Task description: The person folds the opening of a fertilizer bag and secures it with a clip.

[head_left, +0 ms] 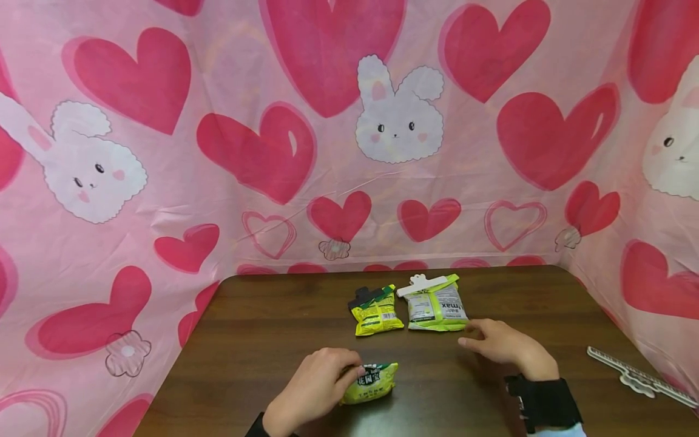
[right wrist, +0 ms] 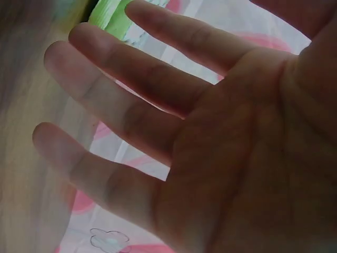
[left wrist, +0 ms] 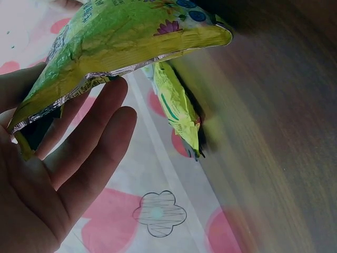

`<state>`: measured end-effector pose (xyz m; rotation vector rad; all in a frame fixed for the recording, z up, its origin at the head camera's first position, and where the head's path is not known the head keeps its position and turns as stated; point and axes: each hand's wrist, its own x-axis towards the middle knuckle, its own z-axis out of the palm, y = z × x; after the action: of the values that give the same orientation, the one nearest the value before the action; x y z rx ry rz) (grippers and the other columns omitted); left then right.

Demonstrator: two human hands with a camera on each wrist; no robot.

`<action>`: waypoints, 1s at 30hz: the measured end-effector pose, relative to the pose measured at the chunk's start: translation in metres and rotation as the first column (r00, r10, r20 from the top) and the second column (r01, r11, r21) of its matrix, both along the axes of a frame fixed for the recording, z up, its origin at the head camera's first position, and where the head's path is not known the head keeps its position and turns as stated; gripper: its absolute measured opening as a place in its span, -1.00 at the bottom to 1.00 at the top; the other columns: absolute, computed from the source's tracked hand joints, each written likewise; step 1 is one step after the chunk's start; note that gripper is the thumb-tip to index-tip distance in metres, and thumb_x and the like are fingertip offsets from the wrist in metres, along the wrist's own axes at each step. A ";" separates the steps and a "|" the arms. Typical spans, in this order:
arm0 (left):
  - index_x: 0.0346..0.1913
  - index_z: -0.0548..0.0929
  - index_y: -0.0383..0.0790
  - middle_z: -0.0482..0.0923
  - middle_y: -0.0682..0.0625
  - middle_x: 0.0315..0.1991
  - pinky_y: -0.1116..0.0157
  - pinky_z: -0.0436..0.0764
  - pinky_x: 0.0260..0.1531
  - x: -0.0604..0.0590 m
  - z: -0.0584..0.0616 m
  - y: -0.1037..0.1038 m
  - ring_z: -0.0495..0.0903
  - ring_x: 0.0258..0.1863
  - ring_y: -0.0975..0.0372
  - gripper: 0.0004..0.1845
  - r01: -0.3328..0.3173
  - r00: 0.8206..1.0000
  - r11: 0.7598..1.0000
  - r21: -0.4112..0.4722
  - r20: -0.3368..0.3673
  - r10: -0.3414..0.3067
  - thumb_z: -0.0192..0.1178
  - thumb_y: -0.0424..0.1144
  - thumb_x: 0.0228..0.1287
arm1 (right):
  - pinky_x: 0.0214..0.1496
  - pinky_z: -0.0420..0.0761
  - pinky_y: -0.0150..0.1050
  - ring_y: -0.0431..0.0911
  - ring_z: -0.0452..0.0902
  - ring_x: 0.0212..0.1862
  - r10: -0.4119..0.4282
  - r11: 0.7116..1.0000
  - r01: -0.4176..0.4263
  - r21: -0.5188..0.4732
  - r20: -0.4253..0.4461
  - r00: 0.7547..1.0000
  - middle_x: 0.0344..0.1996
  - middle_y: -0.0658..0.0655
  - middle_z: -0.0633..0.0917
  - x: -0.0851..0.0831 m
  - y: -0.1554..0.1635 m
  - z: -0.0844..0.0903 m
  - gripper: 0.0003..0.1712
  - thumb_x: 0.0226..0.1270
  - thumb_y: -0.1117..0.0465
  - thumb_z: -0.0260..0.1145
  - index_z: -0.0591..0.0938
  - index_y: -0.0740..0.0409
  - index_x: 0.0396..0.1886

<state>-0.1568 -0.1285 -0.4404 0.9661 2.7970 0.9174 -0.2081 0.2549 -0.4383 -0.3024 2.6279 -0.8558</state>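
Note:
Near the table's front, my left hand (head_left: pixel 322 385) holds a small yellow-green snack packet (head_left: pixel 372 388) between thumb and fingers at one end. The left wrist view shows that packet (left wrist: pixel 121 42) large, its crimped edge lying against the hand. My right hand (head_left: pixel 505 345) has its fingers relaxed and spread, with nothing in the palm (right wrist: pixel 231 153). It is just right of a grey and green packet (head_left: pixel 438 308), whose top is held by a white clip (head_left: pixel 422 285). Left of that lies a yellow packet (head_left: pixel 377 318) with a black clip (head_left: pixel 364 296) on its top.
A long white clip (head_left: pixel 636 373) lies at the right side of the dark wooden table (head_left: pixel 262 340). A pink cloth with hearts and rabbits (head_left: pixel 398 182) hangs behind the table and along both sides.

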 end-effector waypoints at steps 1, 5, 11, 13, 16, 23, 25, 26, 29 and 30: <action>-0.24 0.75 0.10 0.58 0.39 -0.33 0.36 0.53 -0.36 0.000 0.000 0.000 0.51 -0.41 0.48 -0.89 0.001 1.000 1.000 0.001 -0.001 -0.001 0.30 -0.15 0.54 | 0.09 0.60 0.26 0.21 0.63 0.03 0.000 1.000 0.000 0.003 0.002 1.000 0.02 0.34 0.68 0.000 0.002 0.000 -0.37 0.53 0.00 0.37 0.56 0.50 0.24; -0.23 0.75 0.09 0.58 0.39 -0.33 0.37 0.53 -0.35 0.000 0.000 0.000 0.51 -0.41 0.48 -0.89 0.001 1.000 1.000 -0.001 -0.001 -0.001 0.29 -0.15 0.54 | 0.09 0.59 0.27 0.23 0.63 0.04 -0.004 1.000 0.003 0.009 0.013 1.000 0.03 0.34 0.68 0.001 0.005 0.000 -0.36 0.53 -0.03 0.36 0.56 0.49 0.23; -0.23 0.75 0.10 0.59 0.39 -0.33 0.37 0.53 -0.35 -0.001 0.000 0.000 0.51 -0.41 0.48 -0.88 0.004 1.000 1.000 -0.001 0.003 -0.004 0.29 -0.15 0.55 | 0.13 0.56 0.30 0.24 0.62 0.08 -0.021 1.000 0.020 0.014 0.030 0.999 0.06 0.34 0.68 -0.004 0.013 -0.008 -0.39 0.54 -0.02 0.35 0.57 0.45 0.23; -0.23 0.74 0.10 0.59 0.39 -0.33 0.37 0.53 -0.35 -0.001 0.000 0.000 0.51 -0.41 0.49 -0.88 0.005 1.000 1.000 0.001 0.001 -0.005 0.28 -0.15 0.55 | 0.13 0.55 0.32 0.27 0.60 0.10 -0.012 1.000 0.012 0.006 0.029 1.000 0.08 0.36 0.67 -0.009 0.022 -0.017 -0.37 0.53 -0.06 0.35 0.58 0.44 0.22; -0.22 0.74 0.09 0.58 0.39 -0.33 0.37 0.53 -0.35 0.000 -0.001 0.000 0.51 -0.41 0.49 -0.88 0.008 1.000 1.000 0.002 -0.004 -0.008 0.28 -0.16 0.55 | 0.09 0.56 0.30 0.27 0.61 0.09 0.033 0.999 -0.034 0.015 0.004 0.999 0.07 0.38 0.67 -0.017 0.042 -0.034 -0.27 0.53 -0.20 0.32 0.59 0.43 0.21; -0.23 0.74 0.10 0.58 0.39 -0.34 0.37 0.53 -0.35 0.000 -0.001 0.000 0.51 -0.41 0.49 -0.88 0.010 1.000 1.000 0.002 0.001 -0.010 0.28 -0.15 0.55 | 0.15 0.50 0.37 0.42 0.52 0.19 -0.040 0.998 0.039 0.052 0.025 0.999 0.14 0.52 0.61 -0.012 0.057 -0.030 -0.19 0.55 -0.20 0.28 0.52 0.53 0.26; -0.23 0.74 0.11 0.58 0.39 -0.34 0.37 0.53 -0.35 0.000 -0.001 0.000 0.51 -0.41 0.49 -0.88 0.009 1.000 1.000 0.003 0.005 -0.009 0.27 -0.15 0.56 | 0.18 0.46 0.40 0.48 0.48 0.22 -0.083 0.995 0.082 0.050 0.025 0.996 0.15 0.56 0.58 -0.005 0.053 -0.020 -0.22 0.57 -0.13 0.29 0.49 0.58 0.26; -0.23 0.74 0.11 0.58 0.39 -0.34 0.37 0.53 -0.35 0.000 -0.001 0.000 0.51 -0.41 0.49 -0.87 0.008 1.000 1.000 0.004 0.006 -0.009 0.27 -0.15 0.56 | 0.18 0.45 0.41 0.50 0.47 0.22 -0.095 0.994 0.094 0.059 0.021 0.995 0.16 0.59 0.57 -0.002 0.053 -0.016 -0.23 0.58 -0.11 0.27 0.47 0.60 0.26; -0.23 0.74 0.10 0.58 0.38 -0.34 0.37 0.52 -0.35 0.000 0.000 0.000 0.51 -0.42 0.48 -0.87 0.011 1.000 1.000 0.007 0.002 -0.011 0.27 -0.14 0.57 | 0.20 0.44 0.41 0.54 0.44 0.23 -0.128 0.989 0.127 0.080 0.011 0.992 0.16 0.65 0.53 0.005 0.054 -0.009 -0.21 0.61 -0.10 0.23 0.42 0.66 0.26; -0.22 0.74 0.09 0.58 0.38 -0.34 0.37 0.52 -0.36 0.000 0.000 0.000 0.51 -0.42 0.48 -0.87 0.012 1.000 1.000 0.008 0.001 -0.012 0.27 -0.15 0.57 | 0.20 0.44 0.41 0.56 0.43 0.23 -0.137 0.987 0.135 0.087 0.010 0.991 0.17 0.67 0.52 0.006 0.055 -0.008 -0.19 0.62 -0.11 0.22 0.41 0.68 0.26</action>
<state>-0.1566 -0.1286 -0.4406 0.9823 2.7856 0.9281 -0.2022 0.3103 -0.4463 -0.0933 2.6860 -0.7802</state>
